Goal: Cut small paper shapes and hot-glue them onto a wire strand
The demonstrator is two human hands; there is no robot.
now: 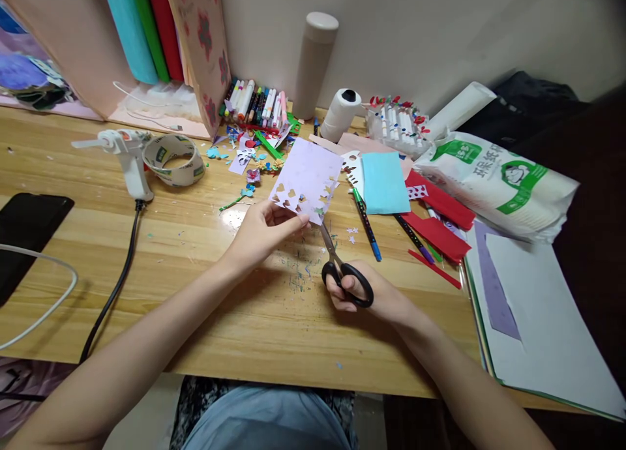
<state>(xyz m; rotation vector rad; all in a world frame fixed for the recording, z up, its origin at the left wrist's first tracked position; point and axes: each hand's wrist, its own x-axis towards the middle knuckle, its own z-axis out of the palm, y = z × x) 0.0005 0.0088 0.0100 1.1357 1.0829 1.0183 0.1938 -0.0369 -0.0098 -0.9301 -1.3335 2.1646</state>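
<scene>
My left hand point(268, 231) pinches the lower left edge of a light purple sheet of paper point(306, 169), thumb on top. Heart-shaped and other small holes run along the sheet's lower and right edges. In my right hand point(364, 287) is a pair of scissors point(332, 249) with black handles, my fingers through the loops. The blades point up and away from me, and their tips are hidden at the paper's lower edge. Whether the blades touch the paper I cannot tell. Both hands are above the wooden table.
Behind the paper lie colourful scraps point(264, 143), markers point(257, 103) and a white thread spool point(341, 114). To the left are a tape roll point(175, 160), a white glue gun point(132, 163) and a phone point(32, 235). Blue paper point(386, 182), red pieces point(440, 235) and a white packet point(503, 182) lie right.
</scene>
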